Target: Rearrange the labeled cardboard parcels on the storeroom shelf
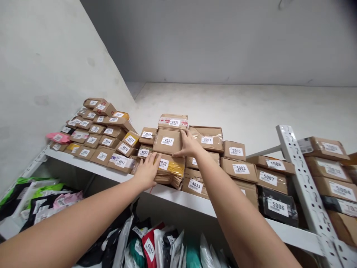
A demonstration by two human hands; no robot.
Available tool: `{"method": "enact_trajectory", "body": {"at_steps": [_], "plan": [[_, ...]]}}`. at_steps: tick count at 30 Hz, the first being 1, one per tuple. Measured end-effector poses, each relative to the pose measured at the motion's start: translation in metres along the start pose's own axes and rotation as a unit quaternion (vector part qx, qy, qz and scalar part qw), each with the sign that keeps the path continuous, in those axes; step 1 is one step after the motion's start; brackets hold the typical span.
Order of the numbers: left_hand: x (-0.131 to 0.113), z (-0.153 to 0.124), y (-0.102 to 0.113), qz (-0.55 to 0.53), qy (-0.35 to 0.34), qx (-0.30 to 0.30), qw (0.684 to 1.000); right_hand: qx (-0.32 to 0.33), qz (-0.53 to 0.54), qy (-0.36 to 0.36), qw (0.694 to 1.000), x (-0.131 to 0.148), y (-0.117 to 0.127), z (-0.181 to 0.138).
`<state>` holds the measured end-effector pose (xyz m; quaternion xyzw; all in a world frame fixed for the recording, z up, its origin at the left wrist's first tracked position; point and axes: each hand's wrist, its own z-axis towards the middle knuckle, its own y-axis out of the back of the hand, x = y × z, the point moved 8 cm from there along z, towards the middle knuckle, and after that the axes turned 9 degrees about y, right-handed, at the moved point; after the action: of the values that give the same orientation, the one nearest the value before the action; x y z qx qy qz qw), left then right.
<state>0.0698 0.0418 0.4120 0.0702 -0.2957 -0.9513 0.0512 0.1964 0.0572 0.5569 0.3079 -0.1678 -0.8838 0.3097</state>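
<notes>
My left hand is raised to the top shelf, fingers spread against the left side of a yellow-taped package labelled 4030, just under a small box marked 4027. Above that package rests a brown cardboard box labelled 4031. Along its right edge lies my right hand, thumb and fingers apart and touching the box; part of its fingertips is hidden. On top of the stack sits a box labelled 4032.
The white shelf carries many labelled boxes, including 5001 and a black 5006 box. A perforated white upright stands at right. Bagged parcels fill the shelf below. A wall rises at left.
</notes>
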Motion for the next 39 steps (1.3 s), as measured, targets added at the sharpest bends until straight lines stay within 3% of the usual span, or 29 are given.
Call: {"method": "enact_trajectory", "body": {"at_steps": [4, 8, 18, 27, 33, 39], "plan": [[-0.001, 0.005, -0.003, -0.017, -0.004, -0.026, 1.000, -0.031, 0.003, 0.054, 0.998, 0.005, 0.007, 0.000], [-0.003, 0.007, -0.002, -0.035, -0.029, -0.052, 0.998, -0.025, 0.004, 0.055, 0.998, -0.002, 0.009, 0.000], [-0.002, 0.014, 0.008, -0.027, -0.060, -0.046, 0.997, -0.032, 0.010, 0.083, 0.996, -0.018, 0.013, 0.000], [0.000, 0.018, 0.001, -0.037, -0.053, -0.052, 0.997, -0.069, 0.013, 0.104, 0.992, -0.004, 0.016, -0.001], [0.003, 0.018, -0.004, -0.037, -0.068, -0.065, 0.995, -0.084, 0.038, 0.109, 0.990, -0.001, 0.033, -0.009], [0.006, 0.012, -0.003, -0.065, -0.086, -0.084, 0.991, -0.018, -0.025, 0.060, 0.998, 0.015, 0.036, -0.013]]}}
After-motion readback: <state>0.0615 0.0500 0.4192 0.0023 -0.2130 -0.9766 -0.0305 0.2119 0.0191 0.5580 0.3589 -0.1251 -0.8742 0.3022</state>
